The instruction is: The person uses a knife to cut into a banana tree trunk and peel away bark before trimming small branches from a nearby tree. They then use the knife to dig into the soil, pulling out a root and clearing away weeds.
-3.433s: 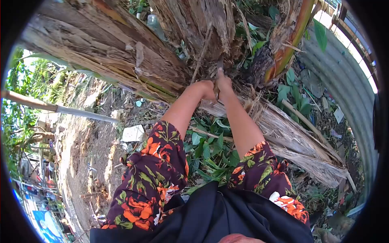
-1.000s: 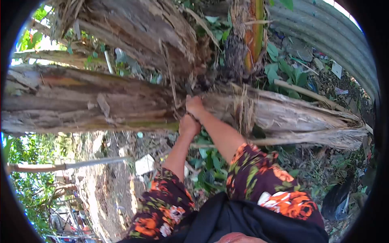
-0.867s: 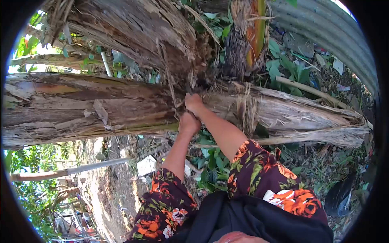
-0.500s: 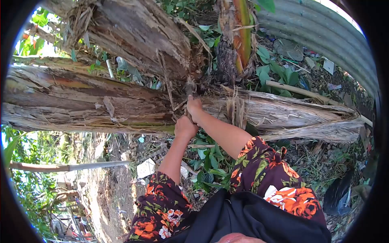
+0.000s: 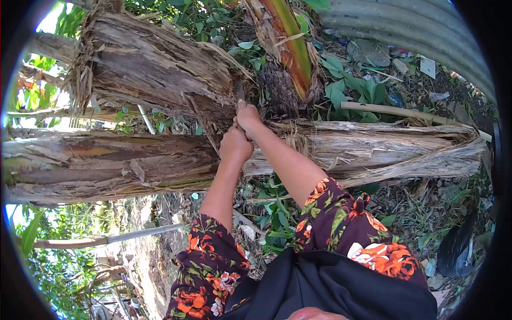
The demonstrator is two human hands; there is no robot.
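Note:
Both my hands are closed round the handle of one narrow tool (image 5: 240,89), whose dark, flat metal end shows beyond my fingers like a blade. My left hand (image 5: 236,146) grips lower down, close to my body. Just above it, almost touching, my right hand (image 5: 248,117) is wrapped nearer to the metal. The tool's far end meets the frayed base of a thick, peeling banana trunk (image 5: 160,58). Under my hands and wrists a long, fibrous banana trunk (image 5: 106,162) runs across the view. My fingers hide the handle.
A younger green and reddish stem (image 5: 290,48) rises beside the tool. Corrugated sheeting (image 5: 405,24) curves along the upper right. A pole (image 5: 394,108) lies by the trunk, and another pole (image 5: 122,233) at left. Leaves, stones and litter cover the ground.
My hands and the tool have shifted up and slightly left in the view, toward the upper trunk's base. The camera's view has tilted a little. Both hands keep their grip.

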